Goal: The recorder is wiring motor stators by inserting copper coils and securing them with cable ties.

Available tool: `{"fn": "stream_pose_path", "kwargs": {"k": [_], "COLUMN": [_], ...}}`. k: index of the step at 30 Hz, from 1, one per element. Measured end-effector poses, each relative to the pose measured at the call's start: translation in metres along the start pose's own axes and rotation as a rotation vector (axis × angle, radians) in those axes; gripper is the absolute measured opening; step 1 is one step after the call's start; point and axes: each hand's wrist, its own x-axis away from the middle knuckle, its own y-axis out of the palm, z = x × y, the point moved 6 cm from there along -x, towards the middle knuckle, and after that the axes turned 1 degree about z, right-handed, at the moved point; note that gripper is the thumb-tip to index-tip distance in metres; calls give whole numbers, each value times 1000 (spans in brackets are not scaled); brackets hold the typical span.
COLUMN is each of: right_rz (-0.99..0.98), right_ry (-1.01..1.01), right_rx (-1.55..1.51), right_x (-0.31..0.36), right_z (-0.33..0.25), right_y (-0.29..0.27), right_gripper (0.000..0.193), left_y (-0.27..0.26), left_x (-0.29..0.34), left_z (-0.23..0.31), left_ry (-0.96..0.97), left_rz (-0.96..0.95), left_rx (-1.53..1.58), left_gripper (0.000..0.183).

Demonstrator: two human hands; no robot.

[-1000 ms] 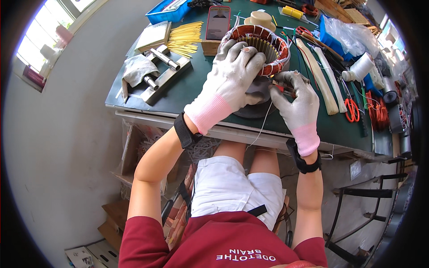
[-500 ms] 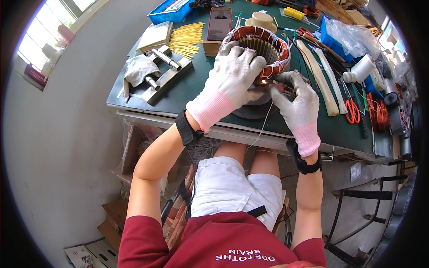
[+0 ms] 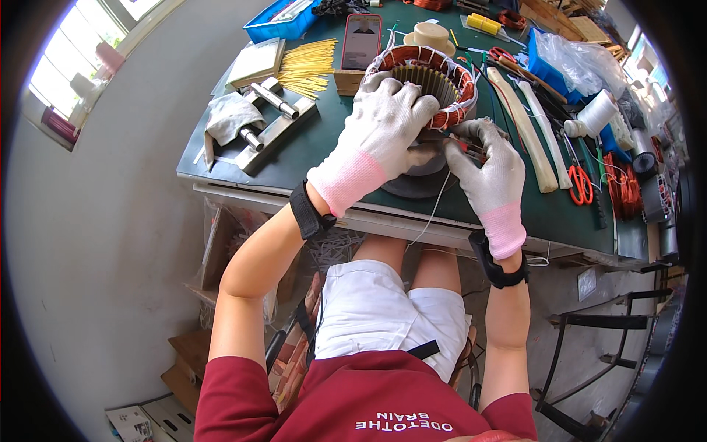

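Observation:
A motor stator (image 3: 470, 77) with copper windings laced in white cord stands upright on a round dark base (image 3: 412, 188) near the table's front edge. My left hand (image 3: 390, 114), in a white glove with a pink cuff, is closed over its near left rim, the thumb low at the front. Just below the near right rim, my gloved right hand (image 3: 490, 158) is closed around a small red lighter (image 3: 474, 152), partly hidden by the fingers. A thin white cord (image 3: 434, 208) hangs down between the hands past the table edge.
On the left lie a metal fixture (image 3: 274, 132) with a rag, and yellow strips (image 3: 308, 65). Behind the stator are a phone (image 3: 361, 43) and a cream round part (image 3: 431, 35). To the right are a pale wooden bat-shaped tool (image 3: 524, 132), orange-handled scissors (image 3: 581, 186) and a thread spool (image 3: 596, 112).
The small flame by the lighter, just under the stator's near rim, has gone out. Both hands stay almost where they were.

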Motion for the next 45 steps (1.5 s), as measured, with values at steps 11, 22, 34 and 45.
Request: {"fn": "stream_pose_path", "kwargs": {"k": [11, 22, 34, 45], "right_rz": [-26, 21, 32, -143], "right_ry": [18, 201, 370, 951], "right_rx": [50, -487, -214, -836], "right_x": [-1, 6, 13, 7], "right_z": [-1, 32, 152, 231], "right_y": [-1, -19, -96, -91], "right_gripper": [17, 26, 20, 20], "left_y": [-1, 8, 13, 19], "left_x": [-2, -25, -9, -15], "left_z": [1, -2, -9, -67], "left_ry": [4, 71, -75, -117], "left_rz": [-13, -163, 433, 182], "left_rx": [5, 56, 147, 523], "left_gripper": [50, 22, 36, 46]}}
